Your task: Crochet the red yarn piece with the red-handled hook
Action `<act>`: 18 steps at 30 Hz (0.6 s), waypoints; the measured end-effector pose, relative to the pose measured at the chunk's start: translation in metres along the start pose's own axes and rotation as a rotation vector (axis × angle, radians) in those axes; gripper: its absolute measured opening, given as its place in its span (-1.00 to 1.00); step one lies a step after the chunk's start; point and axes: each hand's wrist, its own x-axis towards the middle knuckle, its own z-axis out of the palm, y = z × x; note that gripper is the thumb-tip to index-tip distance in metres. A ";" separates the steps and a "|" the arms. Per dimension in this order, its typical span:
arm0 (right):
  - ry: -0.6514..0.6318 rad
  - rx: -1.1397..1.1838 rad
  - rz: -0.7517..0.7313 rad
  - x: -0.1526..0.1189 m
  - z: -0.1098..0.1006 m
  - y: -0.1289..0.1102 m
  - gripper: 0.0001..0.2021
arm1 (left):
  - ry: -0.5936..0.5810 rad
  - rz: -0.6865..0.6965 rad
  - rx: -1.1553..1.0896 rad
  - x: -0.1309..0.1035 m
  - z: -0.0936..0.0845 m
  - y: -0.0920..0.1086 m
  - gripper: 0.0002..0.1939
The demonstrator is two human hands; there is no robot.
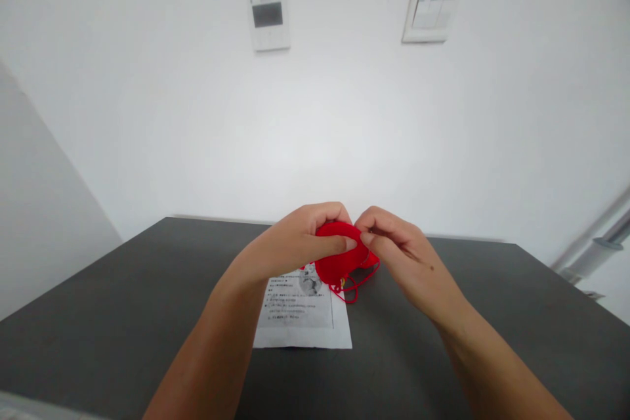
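A small red fabric piece [333, 265], rounded and pouch-like, is held up between my two hands above the table. My left hand [308, 236] grips its left side, the thumb lying across the front and the fingers curled behind. At the upper right edge of the piece, my right hand [394, 246] pinches with thumb and forefinger; what exactly sits between those fingertips is too small to tell. A thin red cord [355, 296] hangs in loops below, with a tiny yellow bit near its top. The back of the fabric is hidden.
A printed paper sheet [305, 338] with text and a grey picture lies on the dark grey table [394, 367], partly under my left arm. Behind rises a white wall [315, 118] bearing a thermostat panel [270, 23] and a light switch [432, 13]. Metal tubing [603, 246] stands at right.
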 end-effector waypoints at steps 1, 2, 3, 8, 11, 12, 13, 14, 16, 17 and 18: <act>0.000 -0.001 0.002 0.000 0.000 0.000 -0.85 | 0.000 -0.002 -0.001 0.000 0.000 0.000 -0.87; 0.001 -0.002 0.003 0.000 0.000 0.000 -0.85 | 0.001 -0.004 -0.003 0.000 0.000 0.000 -0.87; 0.003 -0.005 0.004 0.000 0.000 0.000 -0.85 | 0.001 -0.006 -0.008 0.000 0.000 0.000 -0.87; 0.008 -0.017 -0.001 0.000 0.001 -0.001 -0.84 | 0.004 -0.009 -0.014 0.000 0.001 0.001 -0.86; 0.015 -0.025 -0.003 0.000 0.001 -0.001 -0.85 | 0.005 -0.011 -0.008 0.000 0.002 0.002 -0.84; 0.018 -0.027 -0.003 0.000 0.002 -0.001 -0.85 | 0.005 -0.013 -0.009 0.000 0.002 0.003 -0.84; 0.021 -0.027 -0.005 0.000 0.002 -0.001 -0.85 | 0.007 -0.015 -0.012 0.000 0.002 0.003 -0.83; 0.025 -0.028 -0.008 0.000 0.002 -0.002 -0.85 | 0.010 -0.017 -0.018 0.000 0.002 0.003 -0.82; 0.038 -0.030 -0.021 0.000 0.001 -0.002 -0.84 | 0.021 -0.019 -0.041 0.000 0.001 0.002 -0.80; 0.043 -0.031 -0.027 -0.001 0.001 -0.002 -0.84 | 0.022 -0.020 -0.060 -0.001 0.000 0.001 -0.78; 0.048 -0.031 -0.032 -0.001 0.001 -0.002 -0.84 | 0.020 -0.022 -0.082 -0.001 0.000 0.001 -0.77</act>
